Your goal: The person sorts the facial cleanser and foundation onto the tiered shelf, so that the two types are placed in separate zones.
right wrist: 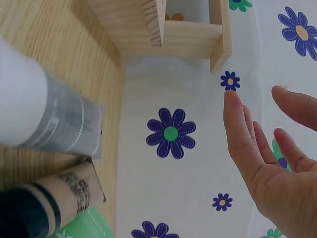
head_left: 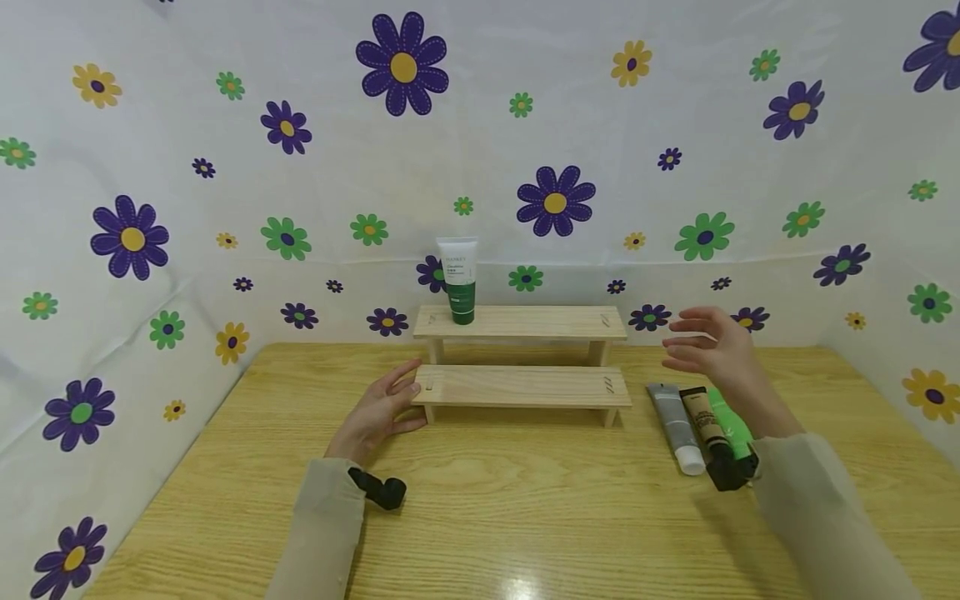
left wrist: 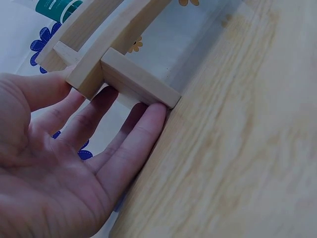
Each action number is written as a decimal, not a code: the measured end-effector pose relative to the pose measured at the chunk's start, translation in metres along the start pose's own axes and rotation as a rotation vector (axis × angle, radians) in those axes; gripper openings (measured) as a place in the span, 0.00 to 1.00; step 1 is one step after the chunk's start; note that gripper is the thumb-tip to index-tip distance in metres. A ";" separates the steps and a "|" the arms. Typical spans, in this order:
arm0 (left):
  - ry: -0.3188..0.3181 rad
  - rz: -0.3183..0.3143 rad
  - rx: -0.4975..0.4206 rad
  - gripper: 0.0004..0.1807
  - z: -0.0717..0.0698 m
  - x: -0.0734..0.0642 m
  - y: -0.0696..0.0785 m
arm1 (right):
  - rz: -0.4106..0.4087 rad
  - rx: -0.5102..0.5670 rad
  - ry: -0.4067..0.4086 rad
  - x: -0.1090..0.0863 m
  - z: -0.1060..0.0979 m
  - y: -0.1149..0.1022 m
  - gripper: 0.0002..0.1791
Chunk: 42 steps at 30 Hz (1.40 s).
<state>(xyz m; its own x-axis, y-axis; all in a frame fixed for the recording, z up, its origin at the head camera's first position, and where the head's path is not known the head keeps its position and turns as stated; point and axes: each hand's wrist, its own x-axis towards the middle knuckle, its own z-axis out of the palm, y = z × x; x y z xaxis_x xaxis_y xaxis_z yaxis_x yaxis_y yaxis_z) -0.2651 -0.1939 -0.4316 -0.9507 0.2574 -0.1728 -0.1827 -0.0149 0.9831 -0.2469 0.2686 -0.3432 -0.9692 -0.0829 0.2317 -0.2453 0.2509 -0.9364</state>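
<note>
A two-step wooden rack (head_left: 521,387) stands on the table. My left hand (head_left: 377,414) holds the left end of its lower step, the thumb (left wrist: 47,91) at the board's end and fingertips against the leg (left wrist: 141,79). On the upper step, toward the left, a white and green squeeze tube (head_left: 461,283) stands upright on its cap. To the right of the rack my right hand (head_left: 720,348) hovers with nothing in it, fingers loosely bent. Below that hand lie a grey tube (head_left: 675,421), a beige tube with a black cap (head_left: 705,419) and a bright green tube (head_left: 731,423), side by side.
Behind the rack hangs a white cloth (head_left: 465,150) printed with flowers, which also encloses both sides. The wood-grain table (head_left: 480,517) extends in front of the rack. Each wrist wears a black camera mount, the left one (head_left: 382,490) over the table.
</note>
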 end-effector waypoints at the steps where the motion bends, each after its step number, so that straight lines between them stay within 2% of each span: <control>1: -0.005 0.003 0.001 0.31 0.000 0.000 0.000 | 0.004 0.014 -0.001 -0.001 -0.003 0.001 0.21; 9: 0.008 0.001 0.010 0.31 0.000 0.000 0.000 | 0.022 -0.047 -0.012 -0.012 -0.023 0.010 0.20; 15: 0.000 0.000 0.002 0.31 0.000 0.000 0.001 | 0.034 -0.132 -0.022 -0.019 -0.038 0.017 0.25; 23: -0.006 0.003 0.014 0.31 -0.001 -0.001 0.002 | 0.108 -0.201 -0.038 -0.030 -0.058 0.029 0.29; 32: 0.002 0.002 0.008 0.31 -0.001 -0.001 0.003 | 0.153 -0.182 -0.052 -0.035 -0.071 0.037 0.32; 42: 0.006 -0.006 0.003 0.30 0.001 0.002 -0.001 | 0.241 -0.235 -0.079 -0.048 -0.081 0.045 0.33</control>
<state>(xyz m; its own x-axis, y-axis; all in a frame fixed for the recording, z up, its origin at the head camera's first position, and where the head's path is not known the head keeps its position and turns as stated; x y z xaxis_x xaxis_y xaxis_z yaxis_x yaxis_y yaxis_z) -0.2662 -0.1925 -0.4328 -0.9512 0.2514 -0.1790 -0.1876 -0.0104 0.9822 -0.2129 0.3620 -0.3748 -0.9976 -0.0665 -0.0181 -0.0166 0.4869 -0.8733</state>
